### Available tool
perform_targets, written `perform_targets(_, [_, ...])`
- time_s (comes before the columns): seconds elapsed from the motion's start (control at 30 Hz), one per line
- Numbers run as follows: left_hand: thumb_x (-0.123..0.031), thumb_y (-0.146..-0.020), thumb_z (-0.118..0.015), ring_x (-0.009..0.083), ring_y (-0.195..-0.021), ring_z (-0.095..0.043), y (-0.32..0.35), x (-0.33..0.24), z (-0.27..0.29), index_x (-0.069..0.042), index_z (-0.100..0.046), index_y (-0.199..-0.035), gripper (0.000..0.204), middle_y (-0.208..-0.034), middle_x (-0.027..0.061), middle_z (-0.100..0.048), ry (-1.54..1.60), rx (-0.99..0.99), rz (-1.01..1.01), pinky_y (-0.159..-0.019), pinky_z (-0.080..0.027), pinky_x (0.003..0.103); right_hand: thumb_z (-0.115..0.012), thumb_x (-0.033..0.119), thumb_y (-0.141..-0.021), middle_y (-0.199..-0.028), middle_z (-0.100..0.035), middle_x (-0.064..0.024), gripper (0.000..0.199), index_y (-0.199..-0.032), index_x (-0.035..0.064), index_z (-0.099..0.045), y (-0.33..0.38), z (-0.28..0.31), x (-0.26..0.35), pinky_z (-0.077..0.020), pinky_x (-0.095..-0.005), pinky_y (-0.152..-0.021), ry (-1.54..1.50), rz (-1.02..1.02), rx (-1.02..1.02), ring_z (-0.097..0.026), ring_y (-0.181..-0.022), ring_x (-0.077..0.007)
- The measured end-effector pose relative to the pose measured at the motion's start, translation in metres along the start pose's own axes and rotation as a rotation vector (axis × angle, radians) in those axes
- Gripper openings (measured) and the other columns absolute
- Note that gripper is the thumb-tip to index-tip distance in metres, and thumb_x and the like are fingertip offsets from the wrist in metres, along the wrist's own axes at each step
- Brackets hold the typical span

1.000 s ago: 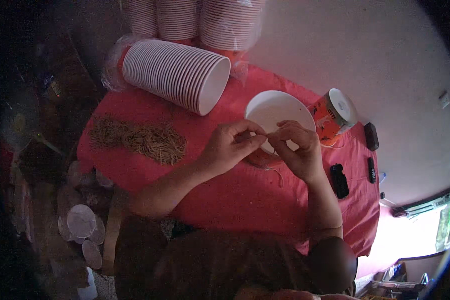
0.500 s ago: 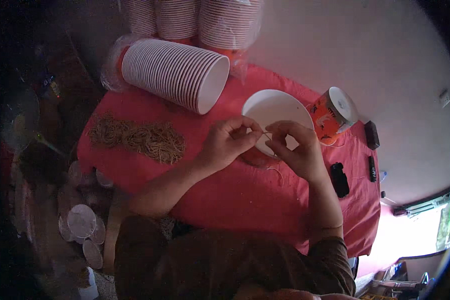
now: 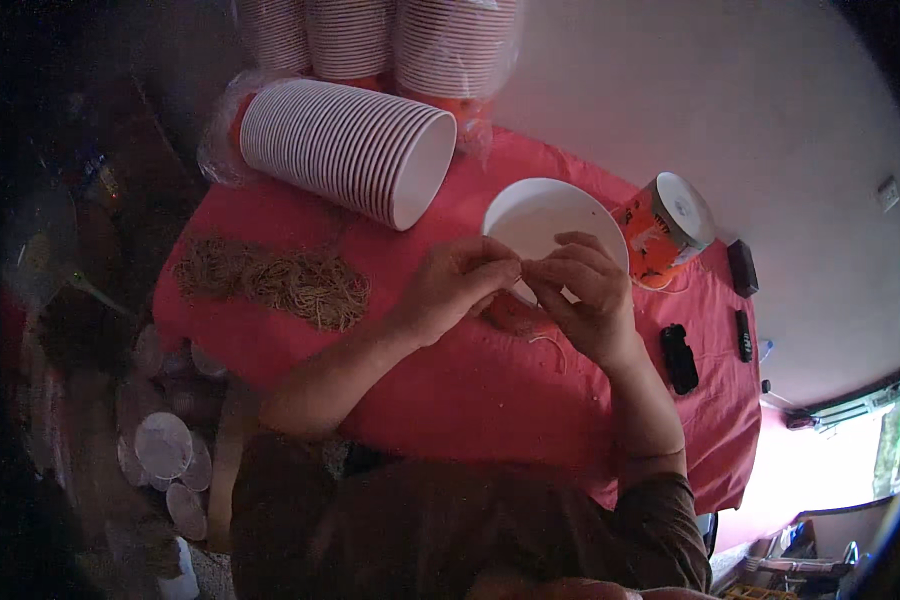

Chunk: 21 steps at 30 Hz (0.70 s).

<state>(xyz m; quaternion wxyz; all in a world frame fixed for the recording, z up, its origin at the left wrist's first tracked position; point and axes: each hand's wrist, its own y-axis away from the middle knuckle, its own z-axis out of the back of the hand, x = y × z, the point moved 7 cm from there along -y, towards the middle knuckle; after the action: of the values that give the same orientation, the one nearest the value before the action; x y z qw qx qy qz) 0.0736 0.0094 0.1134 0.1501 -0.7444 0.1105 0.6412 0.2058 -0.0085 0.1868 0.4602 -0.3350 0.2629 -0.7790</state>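
My left hand [image 3: 460,285] and my right hand [image 3: 588,295] meet fingertip to fingertip over the near rim of a white-lined paper bucket [image 3: 542,208]. Both are closed in a pinch on a thin string, mostly hidden by the fingers now. A pale string end [image 3: 552,352] curls on the red cloth just below the bucket. The bucket stands with its mouth up. Left of my left forearm lies a bundle of brown twine [image 3: 305,285].
A nested stack of white buckets [image 3: 340,145] lies sideways at the back left, with wrapped stacks [image 3: 455,50] behind. An orange bucket [image 3: 660,230] stands upside down at right. A black case [image 3: 680,360], black marker [image 3: 744,336] and dark block [image 3: 741,268] rest on the red cloth [image 3: 440,400].
My hands have drawn together until the fingertips touch. The right hand has shifted slightly left, and its outer fingers have lifted. The strand seen between the fingers is now covered.
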Motion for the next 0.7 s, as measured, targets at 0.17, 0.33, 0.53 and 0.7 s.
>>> perform_targets(0.17, [-0.013, -0.088, -0.06, 0.0043, -0.069, -0.055, 0.0, -0.009, 0.0, -0.001, -0.059, -0.09, 0.012, -0.076, -0.0001, -0.059, -0.066, -0.059, -0.232, -0.059, -0.046, 0.021, -0.065, -0.005, -0.067, -0.069, -0.059, -0.0037, 0.014, -0.077, 0.0041, -0.06, 0.0, -0.001, -0.001, -0.0452, -0.0416, -0.088, -0.048, -0.021, 0.02, -0.057, -0.061, -0.0181])
perform_targets(0.33, [-0.012, -0.087, -0.061, 0.0037, -0.067, -0.053, 0.002, -0.011, 0.002, -0.002, -0.059, -0.088, 0.01, -0.074, -0.0024, -0.057, -0.211, -0.097, -0.332, -0.059, -0.045, 0.022, -0.065, 0.0, -0.067, -0.068, -0.057, -0.0052, 0.013, -0.077, 0.004, -0.058, 0.001, -0.002, -0.006, -0.0453, -0.041, -0.085, -0.089, -0.071, 0.091, -0.057, -0.065, -0.0226])
perform_targets(0.53, [-0.012, -0.087, -0.061, 0.0033, -0.064, -0.05, 0.001, -0.017, 0.002, -0.002, -0.058, -0.088, 0.011, -0.069, -0.0021, -0.056, -0.391, -0.088, -0.403, -0.056, -0.042, 0.023, -0.063, -0.001, -0.067, -0.068, -0.056, -0.0058, 0.011, -0.076, 0.0025, -0.057, 0.003, -0.002, -0.015, -0.0464, -0.0359, -0.078, -0.152, -0.169, 0.095, -0.056, -0.065, -0.0217])
perform_targets(0.7, [-0.013, -0.087, -0.061, 0.0061, -0.068, -0.054, 0.001, -0.017, 0.0, 0.0, -0.057, -0.09, 0.013, -0.074, 0.0017, -0.059, -0.326, -0.078, -0.396, -0.06, -0.045, 0.023, -0.059, -0.005, -0.071, -0.071, -0.057, -0.0027, 0.007, -0.076, -0.0001, -0.056, 0.006, -0.002, -0.021, -0.0472, -0.0265, -0.073, -0.246, -0.361, 0.116, -0.056, -0.07, -0.0115])
